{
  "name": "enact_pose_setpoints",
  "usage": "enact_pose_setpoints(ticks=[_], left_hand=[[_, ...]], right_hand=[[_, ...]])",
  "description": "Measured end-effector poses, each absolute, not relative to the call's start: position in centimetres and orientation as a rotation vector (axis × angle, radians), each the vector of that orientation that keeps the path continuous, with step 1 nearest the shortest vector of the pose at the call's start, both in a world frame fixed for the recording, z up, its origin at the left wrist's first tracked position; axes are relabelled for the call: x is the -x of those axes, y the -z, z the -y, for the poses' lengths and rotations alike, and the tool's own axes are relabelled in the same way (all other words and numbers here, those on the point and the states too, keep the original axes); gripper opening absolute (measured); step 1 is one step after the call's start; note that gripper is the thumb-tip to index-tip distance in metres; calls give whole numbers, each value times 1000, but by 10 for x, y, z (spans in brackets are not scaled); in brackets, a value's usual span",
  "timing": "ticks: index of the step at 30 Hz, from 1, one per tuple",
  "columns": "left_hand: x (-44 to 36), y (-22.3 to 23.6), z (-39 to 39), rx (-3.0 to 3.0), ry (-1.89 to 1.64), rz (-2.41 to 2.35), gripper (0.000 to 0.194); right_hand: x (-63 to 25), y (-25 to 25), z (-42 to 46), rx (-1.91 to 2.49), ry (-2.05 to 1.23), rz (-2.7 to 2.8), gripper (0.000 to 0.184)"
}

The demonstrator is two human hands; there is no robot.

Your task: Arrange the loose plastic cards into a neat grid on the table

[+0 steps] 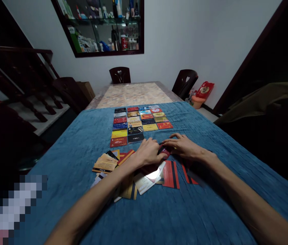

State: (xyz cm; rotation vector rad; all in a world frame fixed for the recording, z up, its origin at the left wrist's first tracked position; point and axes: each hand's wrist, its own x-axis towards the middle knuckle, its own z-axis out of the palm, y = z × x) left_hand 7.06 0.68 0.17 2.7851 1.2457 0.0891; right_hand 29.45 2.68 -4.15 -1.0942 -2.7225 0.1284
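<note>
Both of my hands meet over a dark red card [164, 151] on the blue cloth [82, 143]. My left hand [147, 152] curls its fingers onto the card's left side. My right hand [183, 145] lies across the card's right side with fingers bent. A grid of several plastic cards [139, 123] lies in neat rows just beyond my hands. A loose heap of cards [144, 177] is spread under and in front of my wrists, with tan cards [105, 163] at its left.
Beyond the cloth the patterned tabletop [133, 94] shows. Two dark chairs [120, 75] [185, 83] stand at the far end. A wall cabinet [105, 27] holds bottles. A stair railing [18, 85] runs along the left. A red bag [204, 91] sits on the floor.
</note>
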Motion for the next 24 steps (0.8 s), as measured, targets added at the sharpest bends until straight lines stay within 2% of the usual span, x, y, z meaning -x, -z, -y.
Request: enact_pose_setpoints(ticks=[9, 24], left_hand=[[-69, -2, -10, -2709, -113, -1275, 45], [-60, 5, -32, -2487, -350, -1227, 29]], right_hand=[[-295, 36, -27, 1178, -222, 2675, 35], [-297, 51, -38, 1190, -159, 2369, 23]])
